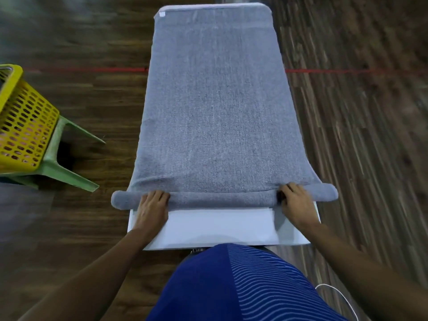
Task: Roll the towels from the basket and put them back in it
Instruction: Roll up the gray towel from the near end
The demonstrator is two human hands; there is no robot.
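While a grey towel (213, 100) lies flat along a narrow white table (220, 228), its near end is wound into a tight roll that overhangs both long edges. The left hand (152, 206) and the right hand (297, 202) sit on that roll, one toward each end, each grip curled over the rolled cloth. Off to the left, a yellow basket (25, 126) of perforated plastic stands on a green stool (60, 167) on the wooden floor (347, 112), well apart from the towel.
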